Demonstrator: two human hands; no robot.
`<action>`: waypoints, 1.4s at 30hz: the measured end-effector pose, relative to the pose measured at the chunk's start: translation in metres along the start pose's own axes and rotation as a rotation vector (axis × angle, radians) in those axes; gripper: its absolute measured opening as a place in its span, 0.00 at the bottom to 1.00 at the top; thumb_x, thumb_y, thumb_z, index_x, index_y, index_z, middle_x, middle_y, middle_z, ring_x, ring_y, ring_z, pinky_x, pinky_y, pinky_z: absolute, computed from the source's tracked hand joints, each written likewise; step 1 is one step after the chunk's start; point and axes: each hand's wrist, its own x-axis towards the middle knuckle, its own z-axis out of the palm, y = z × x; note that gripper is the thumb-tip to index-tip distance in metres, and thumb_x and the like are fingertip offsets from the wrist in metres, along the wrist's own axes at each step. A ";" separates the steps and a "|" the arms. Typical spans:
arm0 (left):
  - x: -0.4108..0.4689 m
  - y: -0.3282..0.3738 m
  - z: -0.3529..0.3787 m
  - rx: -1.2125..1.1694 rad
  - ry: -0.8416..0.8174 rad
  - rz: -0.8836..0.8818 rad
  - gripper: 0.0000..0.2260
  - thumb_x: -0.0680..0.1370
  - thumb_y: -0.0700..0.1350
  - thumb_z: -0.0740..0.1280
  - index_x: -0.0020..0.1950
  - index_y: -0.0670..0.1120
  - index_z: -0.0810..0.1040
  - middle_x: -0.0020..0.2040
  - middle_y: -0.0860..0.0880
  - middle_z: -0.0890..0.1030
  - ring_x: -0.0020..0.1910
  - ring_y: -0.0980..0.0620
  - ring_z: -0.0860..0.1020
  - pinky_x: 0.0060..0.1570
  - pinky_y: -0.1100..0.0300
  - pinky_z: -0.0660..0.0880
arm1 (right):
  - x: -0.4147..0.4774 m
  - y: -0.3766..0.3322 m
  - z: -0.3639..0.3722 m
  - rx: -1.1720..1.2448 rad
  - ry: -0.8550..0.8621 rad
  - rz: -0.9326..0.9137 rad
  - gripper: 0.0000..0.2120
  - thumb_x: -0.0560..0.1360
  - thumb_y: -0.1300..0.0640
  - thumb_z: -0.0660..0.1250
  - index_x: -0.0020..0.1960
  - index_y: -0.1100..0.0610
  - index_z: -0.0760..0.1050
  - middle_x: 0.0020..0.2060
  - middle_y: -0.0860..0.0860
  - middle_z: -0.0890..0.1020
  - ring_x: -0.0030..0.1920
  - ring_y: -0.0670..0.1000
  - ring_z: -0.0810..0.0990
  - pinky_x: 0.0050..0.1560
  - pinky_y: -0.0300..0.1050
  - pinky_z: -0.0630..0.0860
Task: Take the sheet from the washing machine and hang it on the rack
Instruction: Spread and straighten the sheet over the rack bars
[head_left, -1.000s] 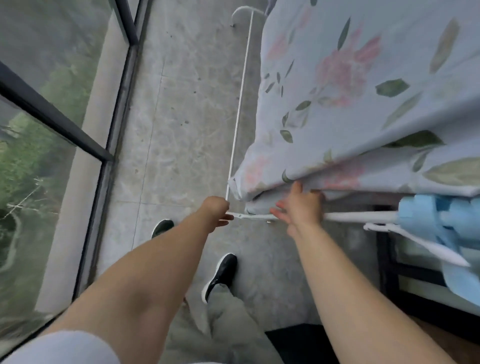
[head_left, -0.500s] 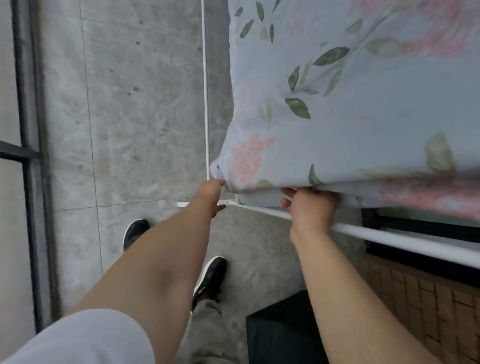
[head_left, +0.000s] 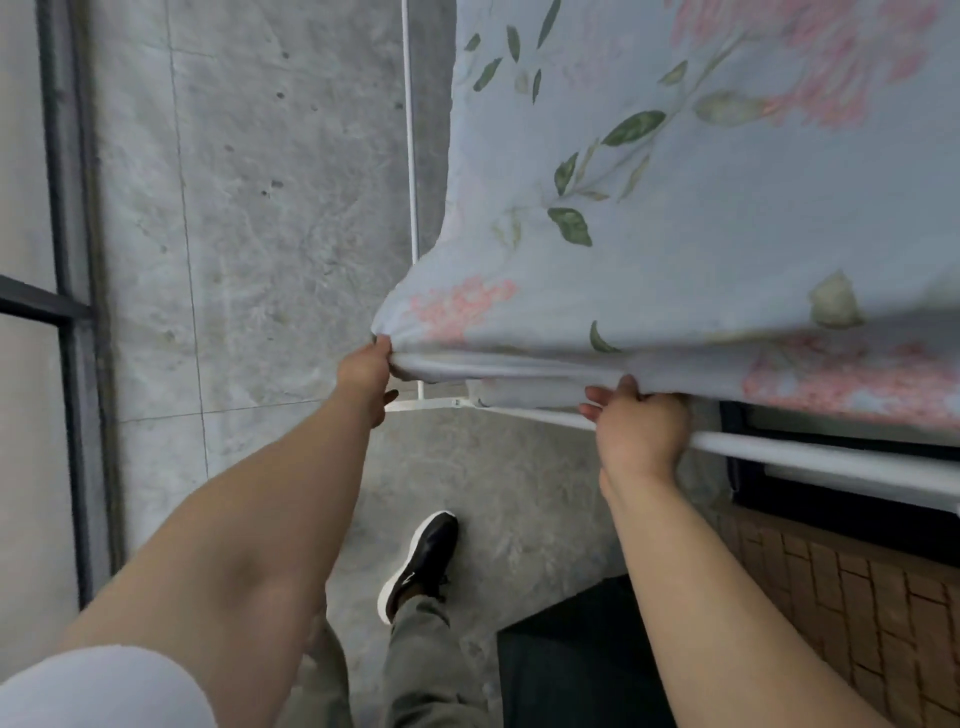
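Note:
A pale blue sheet (head_left: 675, 218) printed with pink flowers and green leaves lies spread over the white rack (head_left: 810, 460), filling the upper right. My left hand (head_left: 363, 376) pinches the sheet's near left corner, just above the rack's corner joint. My right hand (head_left: 641, 431) grips the sheet's near folded edge from below, beside the rack's front bar. The sheet hides most of the rack.
Grey concrete floor (head_left: 249, 234) lies below, with a dark-framed glass wall (head_left: 72, 260) on the left. A thin white rack rail (head_left: 410, 156) runs away along the sheet's left edge. A dark mat (head_left: 566, 654), a brick-pattern surface (head_left: 857, 613) and my black shoe (head_left: 421, 564) are near.
The view swung downward and closer to the rack corner. My left hand rose from the rack bar and took hold of the sheet's corner. My right hand stayed on the near edge.

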 end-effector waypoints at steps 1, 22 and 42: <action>-0.003 0.006 -0.010 -0.050 0.019 0.019 0.11 0.80 0.52 0.66 0.59 0.49 0.76 0.58 0.48 0.80 0.57 0.49 0.79 0.52 0.49 0.78 | -0.001 0.000 -0.001 0.028 -0.004 0.027 0.06 0.83 0.68 0.55 0.58 0.62 0.67 0.38 0.53 0.75 0.27 0.45 0.79 0.27 0.38 0.78; -0.135 0.046 -0.116 0.323 -0.141 0.212 0.10 0.62 0.48 0.65 0.41 0.48 0.76 0.40 0.50 0.76 0.36 0.51 0.70 0.35 0.59 0.63 | -0.034 -0.010 -0.026 -0.141 -0.200 0.154 0.09 0.78 0.62 0.58 0.54 0.56 0.73 0.39 0.52 0.79 0.29 0.53 0.78 0.26 0.41 0.74; -0.196 0.025 -0.160 -0.380 0.594 0.108 0.25 0.85 0.52 0.54 0.80 0.47 0.53 0.78 0.47 0.58 0.77 0.49 0.57 0.75 0.58 0.54 | -0.110 -0.095 -0.090 0.007 -0.102 -0.353 0.18 0.74 0.38 0.60 0.40 0.51 0.76 0.39 0.53 0.85 0.42 0.58 0.84 0.47 0.61 0.81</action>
